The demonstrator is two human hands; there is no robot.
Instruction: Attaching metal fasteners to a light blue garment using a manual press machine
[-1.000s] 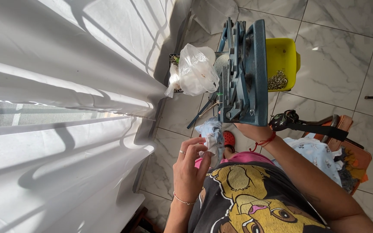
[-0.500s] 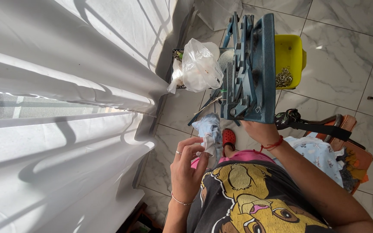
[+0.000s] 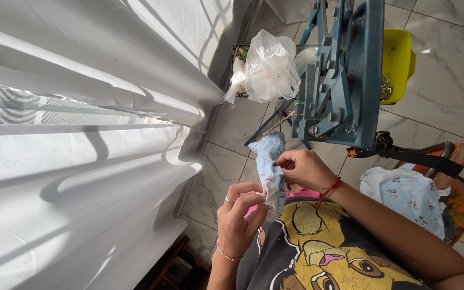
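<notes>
Below the blue metal press (image 3: pixel 345 75), near picture centre, both hands pinch a small pale-blue printed cloth (image 3: pixel 271 166). At 3 o'clock of it the right hand (image 3: pixel 304 169) has its grip pressed on the cloth's edge; at 7 o'clock the left hand (image 3: pixel 237 215) nips its lower end. At 12 o'clock hangs a clear plastic bag (image 3: pixel 269 67).

Dark cartoon-lion T-shirt (image 3: pixel 328 252), red wrist string (image 3: pixel 330 189), thin bracelet (image 3: pixel 225 254), ring (image 3: pixel 227 201).
</notes>
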